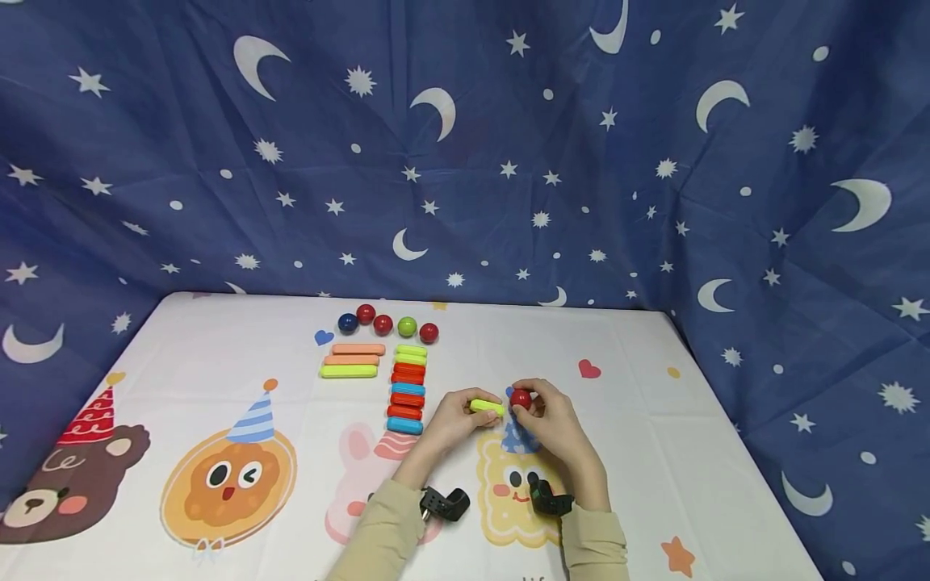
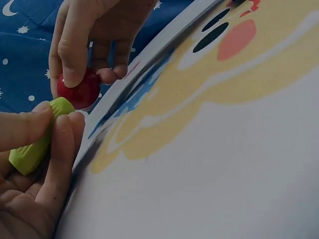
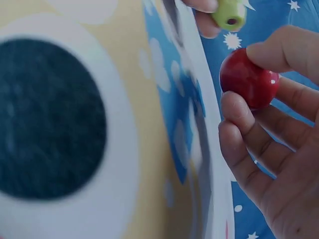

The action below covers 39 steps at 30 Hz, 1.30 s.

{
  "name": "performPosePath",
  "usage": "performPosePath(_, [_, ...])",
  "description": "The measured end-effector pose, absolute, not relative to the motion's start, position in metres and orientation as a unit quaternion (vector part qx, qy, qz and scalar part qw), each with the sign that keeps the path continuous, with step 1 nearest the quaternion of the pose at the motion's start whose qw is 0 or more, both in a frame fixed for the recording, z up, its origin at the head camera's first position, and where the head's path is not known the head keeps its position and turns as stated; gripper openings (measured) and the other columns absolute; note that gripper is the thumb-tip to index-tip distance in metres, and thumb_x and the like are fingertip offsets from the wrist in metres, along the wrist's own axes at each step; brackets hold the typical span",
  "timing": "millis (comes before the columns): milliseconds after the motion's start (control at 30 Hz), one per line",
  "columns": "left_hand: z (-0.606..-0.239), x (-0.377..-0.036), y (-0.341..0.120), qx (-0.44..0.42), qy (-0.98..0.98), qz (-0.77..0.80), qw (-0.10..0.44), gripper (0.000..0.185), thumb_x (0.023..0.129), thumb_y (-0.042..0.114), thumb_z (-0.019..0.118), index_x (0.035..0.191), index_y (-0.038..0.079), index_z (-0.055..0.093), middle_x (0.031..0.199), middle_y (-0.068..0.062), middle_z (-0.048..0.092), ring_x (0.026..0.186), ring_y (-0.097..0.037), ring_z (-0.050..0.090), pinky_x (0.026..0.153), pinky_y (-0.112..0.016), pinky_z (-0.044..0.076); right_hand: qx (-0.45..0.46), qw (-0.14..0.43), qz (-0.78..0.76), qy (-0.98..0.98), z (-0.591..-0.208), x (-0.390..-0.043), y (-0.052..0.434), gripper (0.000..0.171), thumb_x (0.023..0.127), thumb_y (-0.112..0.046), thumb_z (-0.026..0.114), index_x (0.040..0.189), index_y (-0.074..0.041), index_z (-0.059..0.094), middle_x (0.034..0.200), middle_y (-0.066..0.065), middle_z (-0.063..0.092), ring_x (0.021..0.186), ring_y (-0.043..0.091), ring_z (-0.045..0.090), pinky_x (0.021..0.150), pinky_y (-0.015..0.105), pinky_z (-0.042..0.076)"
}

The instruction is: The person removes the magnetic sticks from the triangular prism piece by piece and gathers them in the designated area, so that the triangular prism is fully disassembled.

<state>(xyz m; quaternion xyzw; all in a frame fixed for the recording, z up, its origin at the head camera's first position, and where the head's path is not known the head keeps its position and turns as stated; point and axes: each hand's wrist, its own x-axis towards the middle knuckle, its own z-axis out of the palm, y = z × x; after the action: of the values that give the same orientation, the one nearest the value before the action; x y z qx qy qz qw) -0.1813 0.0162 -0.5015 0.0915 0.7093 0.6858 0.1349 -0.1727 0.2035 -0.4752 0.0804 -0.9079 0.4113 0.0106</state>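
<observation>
Fingers of the left hand (image 1: 452, 421) pinch a green stick (image 1: 487, 407) just above the surface (image 1: 654, 452). The right hand (image 1: 555, 424) pinches a red ball (image 1: 520, 398), close to the stick's end.

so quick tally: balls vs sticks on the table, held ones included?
Balls: 6 — five in the back row, plus the red ball gripped by the right hand.
Sticks: 11 — three in the left group, seven in the stacked column, plus the green stick pinched by the left hand.
Total: 17
</observation>
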Motion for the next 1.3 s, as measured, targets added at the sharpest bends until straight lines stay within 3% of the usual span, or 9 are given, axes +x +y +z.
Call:
performPosePath(267, [-0.49, -0.171, 0.003, 0.097, 0.774, 0.62, 0.092, 0.024, 0.085, 0.008, 0.07, 0.109, 0.007, 0.071, 0.111, -0.013, 0.067, 0.095, -0.014, 0.061, 0.078, -0.02, 0.05, 0.098, 0.021, 0.428, -0.898, -0.467, -0.178, 0.199, 0.034, 0.085, -0.01, 0.07, 0.118, -0.01, 0.062, 0.106, 0.007, 0.062, 0.077, 0.015, 0.053, 0.067, 0.018, 0.047])
performPosePath(400, [-0.48, -0.161, -0.014, 0.085, 0.764, 0.631, 0.103, 0.022, 0.086, 0.005, 0.068, 0.107, 0.004, 0.067, 0.105, -0.013, 0.068, 0.084, -0.012, 0.063, 0.071, -0.019, 0.051, 0.118, 0.039, 0.424, -0.897, -0.456, -0.186, 0.194, 0.037, 0.084, -0.008, 0.071, 0.12, -0.01, 0.062, 0.111, 0.008, 0.063, 0.08, 0.014, 0.054, 0.071, 0.018, 0.049])
performPosePath(567, [-0.47, -0.144, -0.047, 0.048, 0.774, 0.624, 0.096, 0.02, 0.081, 0.005, 0.073, 0.097, 0.006, 0.063, 0.09, -0.008, 0.067, 0.068, -0.011, 0.053, 0.057, -0.018, 0.045, 0.142, 0.042, 0.431, -0.89, -0.438, -0.205, 0.18, 0.038, 0.085, -0.011, 0.071, 0.121, -0.011, 0.061, 0.114, 0.009, 0.063, 0.081, 0.017, 0.055, 0.073, 0.022, 0.05])
performPosePath(767, [-0.467, -0.125, -0.086, 0.043, 0.804, 0.585, 0.097, 0.02, 0.079, -0.002, 0.071, 0.093, 0.008, 0.062, 0.092, -0.007, 0.065, 0.073, -0.013, 0.06, 0.063, -0.018, 0.051, 0.163, 0.032, 0.455, -0.875, -0.435, -0.234, 0.16, 0.037, 0.084, -0.013, 0.072, 0.12, -0.011, 0.062, 0.114, 0.01, 0.064, 0.082, 0.018, 0.056, 0.075, 0.026, 0.049])
performPosePath(1000, [-0.465, -0.119, -0.108, 0.082, 0.874, 0.476, 0.06, 0.027, 0.073, -0.006, 0.072, 0.083, 0.015, 0.059, 0.086, 0.0, 0.058, 0.075, -0.014, 0.05, 0.062, -0.019, 0.043, 0.154, 0.014, 0.482, -0.862, -0.446, -0.263, 0.138, 0.037, 0.084, -0.011, 0.072, 0.12, -0.008, 0.063, 0.116, 0.011, 0.064, 0.081, 0.017, 0.056, 0.07, 0.023, 0.047])
performPosePath(1300, [-0.466, -0.119, -0.107, 0.088, 0.909, 0.403, 0.054, 0.028, 0.072, -0.003, 0.077, 0.079, 0.014, 0.055, 0.068, 0.003, 0.051, 0.064, -0.012, 0.045, 0.055, -0.023, 0.037, 0.13, -0.017, 0.431, -0.893, -0.463, -0.281, 0.106, 0.037, 0.084, -0.012, 0.071, 0.12, -0.008, 0.062, 0.113, 0.011, 0.065, 0.073, 0.015, 0.055, 0.065, 0.021, 0.045])
